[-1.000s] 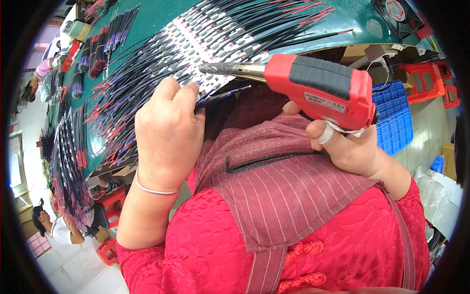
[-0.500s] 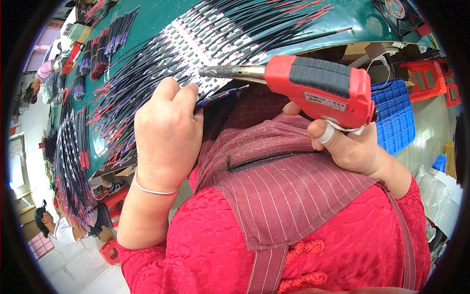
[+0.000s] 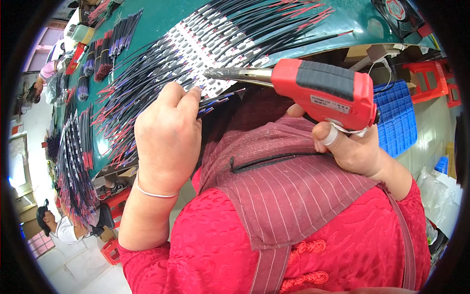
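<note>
My right hand grips a red-and-black soldering gun, its long metal tip pointing left; white tape wraps one digit. The blackened end of the tip reaches the near corner of a white panel of small boards. Rows of black wires with red and blue ends run out from both sides of this panel. Just left of the tip, my left hand is closed at the panel's near edge. Several dark wires come out beside its fingers, which are partly hidden from above.
The green table carries wire bundles at far left and a black fan at far right. More wired strips hang at the left edge. A blue crate and red stools stand right. Two people are at left.
The soldering gun and its tip have shifted slightly right and down in the picture, along with the panel. My left hand keeps its closed pose.
</note>
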`<state>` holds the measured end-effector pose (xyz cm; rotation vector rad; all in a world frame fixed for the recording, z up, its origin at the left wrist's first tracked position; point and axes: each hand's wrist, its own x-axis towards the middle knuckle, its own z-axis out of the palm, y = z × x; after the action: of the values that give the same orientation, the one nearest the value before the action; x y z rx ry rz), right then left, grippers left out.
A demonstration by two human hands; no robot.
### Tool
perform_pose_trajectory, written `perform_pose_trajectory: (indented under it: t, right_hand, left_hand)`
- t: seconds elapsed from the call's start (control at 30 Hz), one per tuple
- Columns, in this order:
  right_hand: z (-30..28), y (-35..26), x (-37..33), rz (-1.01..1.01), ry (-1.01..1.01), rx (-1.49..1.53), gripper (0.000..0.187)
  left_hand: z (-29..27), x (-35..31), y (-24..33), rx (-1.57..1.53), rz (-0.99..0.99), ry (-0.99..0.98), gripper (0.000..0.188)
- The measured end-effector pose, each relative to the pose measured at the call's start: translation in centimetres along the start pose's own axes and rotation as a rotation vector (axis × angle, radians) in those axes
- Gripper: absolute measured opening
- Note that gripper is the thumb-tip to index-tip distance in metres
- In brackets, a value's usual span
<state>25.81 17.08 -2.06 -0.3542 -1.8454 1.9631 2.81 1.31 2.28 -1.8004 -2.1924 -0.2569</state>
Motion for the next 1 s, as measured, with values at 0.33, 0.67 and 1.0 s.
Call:
perform_pose_trajectory:
  t: [0.33, 0.67, 1.0]
  right_hand:
    - [0.2, -1.1, -0.2, 0.048, 0.008, 0.09, 0.038]
    - [0.5, -1.2, -0.3, 0.017, 0.009, 0.04, 0.035]
    - [1.2, -2.1, -0.9, 0.144, 0.047, -0.035, 0.032]
  left_hand:
    - [-0.7, -0.9, 0.0, 0.049, 0.002, -0.065, 0.041]
    - [-0.3, -1.4, -0.8, 0.047, 0.096, -0.011, 0.039]
    - [1.3, -2.1, -1.7, 0.011, 0.15, 0.137, 0.02]
